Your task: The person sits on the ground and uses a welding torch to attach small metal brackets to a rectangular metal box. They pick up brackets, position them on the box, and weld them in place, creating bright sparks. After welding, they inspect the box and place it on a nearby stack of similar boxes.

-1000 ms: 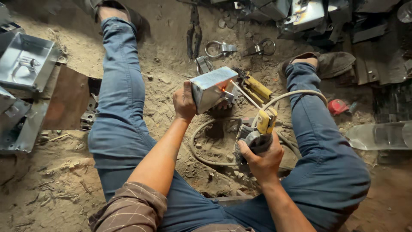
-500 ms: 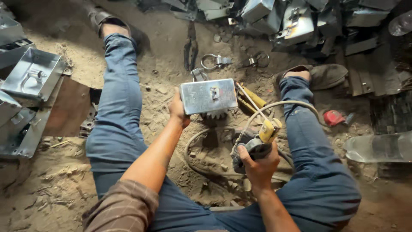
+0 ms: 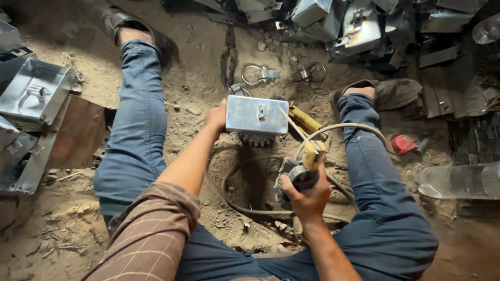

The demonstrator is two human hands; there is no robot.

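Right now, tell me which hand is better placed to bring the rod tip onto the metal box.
The right hand: it grips the welding holder, whose thin rod already reaches the metal box. The left hand is busy steadying the box's left edge.

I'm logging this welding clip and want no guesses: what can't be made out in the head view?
- Underside of the metal box: faces away; the left hand covers its left edge.
- Electrode holder: its grip is wrapped by the right hand.
- Toothed part: mostly hidden under the box.
- Clear bottle: cut off by the right edge.
- Box pile: cropped by the top edge.
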